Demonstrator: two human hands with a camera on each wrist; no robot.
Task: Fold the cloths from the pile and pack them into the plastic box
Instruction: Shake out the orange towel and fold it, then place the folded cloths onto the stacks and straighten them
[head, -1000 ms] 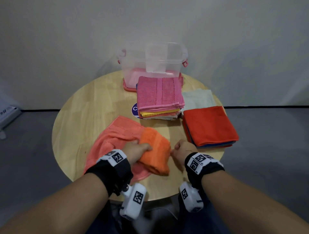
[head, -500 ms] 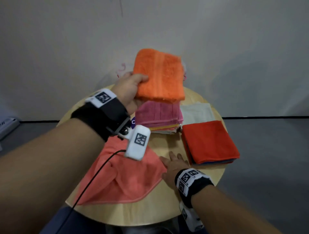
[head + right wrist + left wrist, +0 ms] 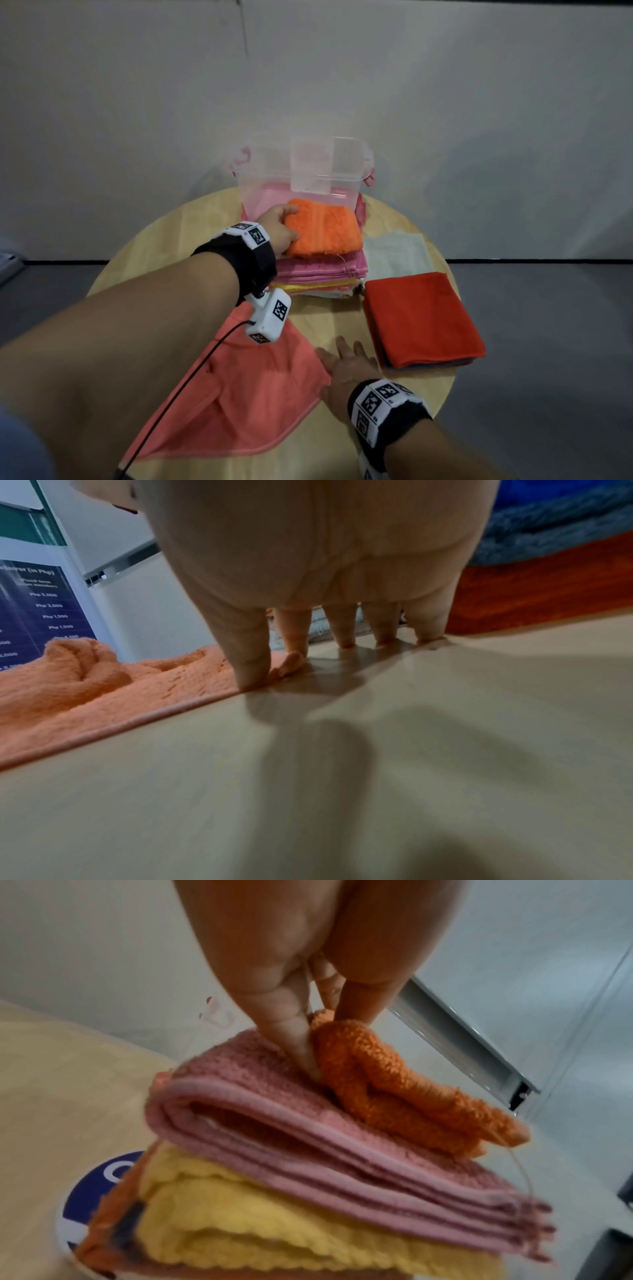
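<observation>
My left hand (image 3: 287, 224) grips the near left edge of a folded orange cloth (image 3: 325, 233) that lies on top of a stack of folded pink cloths (image 3: 322, 272). In the left wrist view my left hand (image 3: 316, 1020) pinches the orange cloth (image 3: 411, 1096) between thumb and fingers, above the pink cloth (image 3: 308, 1137) and a yellow one (image 3: 257, 1218). The clear plastic box (image 3: 267, 178) stands right behind the stack. My right hand (image 3: 342, 356) lies flat on the table, fingers spread, thumb touching the corner of a spread salmon cloth (image 3: 246, 394).
A folded red cloth (image 3: 421, 315) tops a second stack at the right, close to my right hand. A pale folded cloth (image 3: 394, 253) lies behind it. The round wooden table (image 3: 164, 250) has bare wood at the left, and its edge is near the red stack.
My left hand lifted the folded orange cloth from the salmon cloth, carried it up and forward, then lowered it onto the pink stack. My right hand opened flat on the table.
</observation>
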